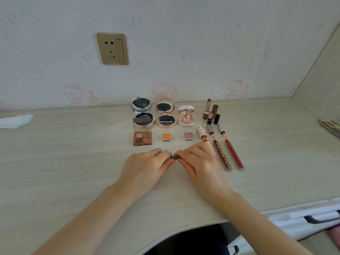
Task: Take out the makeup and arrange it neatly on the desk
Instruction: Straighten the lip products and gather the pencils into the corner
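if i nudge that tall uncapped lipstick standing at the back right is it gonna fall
Probably. The tall lipstick stands upright on a narrow base, so it looks tippy. Its brown cap and a shorter lipstick stand close by and might topple with it. The exposed bullet could smear.

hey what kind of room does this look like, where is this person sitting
Most likely a bedroom or dorm desk used as a vanity. The wall has cartoon-cat wallpaper and a socket; the pale wooden desk holds open compacts, lipsticks and an eyeshadow palette in neat rows.

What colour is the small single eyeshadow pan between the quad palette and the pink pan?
Orange, in a clear square case; the head view shows it.
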A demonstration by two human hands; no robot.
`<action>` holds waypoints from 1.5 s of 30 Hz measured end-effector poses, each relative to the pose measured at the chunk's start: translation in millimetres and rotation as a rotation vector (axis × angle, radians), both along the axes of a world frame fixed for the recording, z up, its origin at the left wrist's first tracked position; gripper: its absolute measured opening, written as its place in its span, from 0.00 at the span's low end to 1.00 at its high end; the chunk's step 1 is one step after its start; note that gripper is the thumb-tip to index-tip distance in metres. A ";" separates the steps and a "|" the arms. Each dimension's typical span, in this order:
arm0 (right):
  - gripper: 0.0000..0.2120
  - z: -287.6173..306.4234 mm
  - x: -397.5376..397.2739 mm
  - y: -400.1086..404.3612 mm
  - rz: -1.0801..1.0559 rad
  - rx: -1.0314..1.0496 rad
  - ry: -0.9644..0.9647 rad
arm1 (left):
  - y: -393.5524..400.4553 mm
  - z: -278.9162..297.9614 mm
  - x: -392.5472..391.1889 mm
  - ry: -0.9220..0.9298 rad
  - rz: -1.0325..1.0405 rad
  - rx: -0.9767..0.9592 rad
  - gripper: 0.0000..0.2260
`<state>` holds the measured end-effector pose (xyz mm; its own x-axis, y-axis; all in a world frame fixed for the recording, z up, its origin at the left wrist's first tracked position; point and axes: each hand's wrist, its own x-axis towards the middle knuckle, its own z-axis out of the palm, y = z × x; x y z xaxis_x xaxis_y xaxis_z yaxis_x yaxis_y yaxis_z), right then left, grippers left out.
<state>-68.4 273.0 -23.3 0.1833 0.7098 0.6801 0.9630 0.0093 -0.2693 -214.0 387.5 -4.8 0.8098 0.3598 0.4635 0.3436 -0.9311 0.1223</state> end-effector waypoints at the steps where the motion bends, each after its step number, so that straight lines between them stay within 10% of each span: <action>1: 0.08 -0.2 0.6 0.1 0.003 0.003 0.001 | 0.1 0.1 0.1 0.007 0.001 0.002 0.24; 23: 0.09 2.7 -0.8 -3.0 0.004 0.019 0.074 | 3.5 3.7 -1.3 0.096 0.082 -0.066 0.25; 45: 0.09 17.8 48.4 -58.4 -0.276 0.035 0.257 | -19.0 12.1 29.1 -0.250 -0.089 -0.365 0.09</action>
